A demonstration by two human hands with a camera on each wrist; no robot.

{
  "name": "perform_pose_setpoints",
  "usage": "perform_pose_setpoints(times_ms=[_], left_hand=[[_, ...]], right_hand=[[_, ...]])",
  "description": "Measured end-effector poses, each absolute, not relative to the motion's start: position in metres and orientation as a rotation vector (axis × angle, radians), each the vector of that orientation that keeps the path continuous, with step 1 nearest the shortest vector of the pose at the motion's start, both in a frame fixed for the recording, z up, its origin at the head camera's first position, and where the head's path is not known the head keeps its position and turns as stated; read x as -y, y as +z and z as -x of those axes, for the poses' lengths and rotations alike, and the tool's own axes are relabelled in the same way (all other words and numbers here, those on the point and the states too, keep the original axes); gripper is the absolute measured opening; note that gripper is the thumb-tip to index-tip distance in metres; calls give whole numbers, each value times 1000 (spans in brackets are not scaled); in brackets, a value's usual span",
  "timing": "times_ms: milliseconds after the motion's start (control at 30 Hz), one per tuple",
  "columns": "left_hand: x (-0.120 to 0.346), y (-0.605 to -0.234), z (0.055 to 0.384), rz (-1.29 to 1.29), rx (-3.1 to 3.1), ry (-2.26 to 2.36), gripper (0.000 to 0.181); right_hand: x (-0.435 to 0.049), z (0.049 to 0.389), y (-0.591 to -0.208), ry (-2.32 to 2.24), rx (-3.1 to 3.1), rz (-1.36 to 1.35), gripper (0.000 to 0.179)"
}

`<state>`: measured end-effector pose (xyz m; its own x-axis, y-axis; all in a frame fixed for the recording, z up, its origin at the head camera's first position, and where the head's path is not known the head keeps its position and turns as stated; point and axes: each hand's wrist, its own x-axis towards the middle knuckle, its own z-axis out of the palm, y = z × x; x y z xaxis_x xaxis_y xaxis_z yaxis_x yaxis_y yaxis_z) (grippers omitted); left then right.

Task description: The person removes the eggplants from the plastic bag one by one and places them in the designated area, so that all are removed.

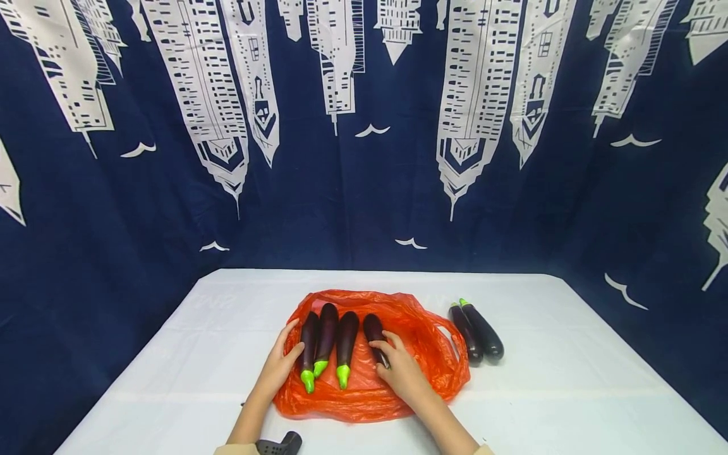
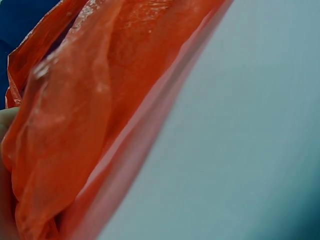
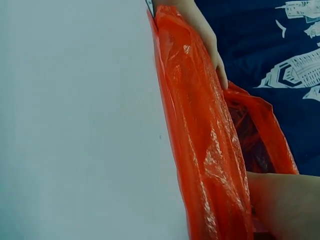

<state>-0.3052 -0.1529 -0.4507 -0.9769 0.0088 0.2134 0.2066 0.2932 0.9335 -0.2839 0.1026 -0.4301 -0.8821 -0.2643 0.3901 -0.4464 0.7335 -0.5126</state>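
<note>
A red plastic bag (image 1: 409,316) lies spread and gaping on the white table. Inside it, at the left, are three dark purple eggplants (image 1: 345,341) with green stem ends towards me. My left hand (image 1: 277,368) holds the bag's left side, its thumb near the leftmost eggplant (image 1: 308,344). Another eggplant (image 1: 373,328) lies right of these, and my right hand (image 1: 402,373) grips its near end, covering the stem. Bag plastic (image 2: 75,125) hides most of the left hand in the left wrist view. In the right wrist view the bag wall (image 3: 200,140) hides the right fingers.
Two more eggplants (image 1: 482,332) lie side by side on the table, just right of the bag, stems pointing away. A dark blue cloth (image 1: 341,208) printed with white buildings hangs behind the white table (image 1: 563,404). A black device (image 1: 281,445) sits at my left wrist.
</note>
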Motion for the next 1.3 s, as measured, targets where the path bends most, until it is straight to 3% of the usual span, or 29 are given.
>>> perform_pose_setpoints(times_ms=[267, 1000, 1300], left_hand=[[152, -449, 302, 189, 2401, -1769, 55], [153, -449, 304, 167, 2442, -1741, 55], [153, -445, 300, 158, 2438, -1733, 54]], right_hand=[[-113, 281, -410, 999, 2797, -612, 45], [-149, 262, -346, 1204, 2885, -579, 44], [-174, 263, -338, 1223, 2855, -655, 45]])
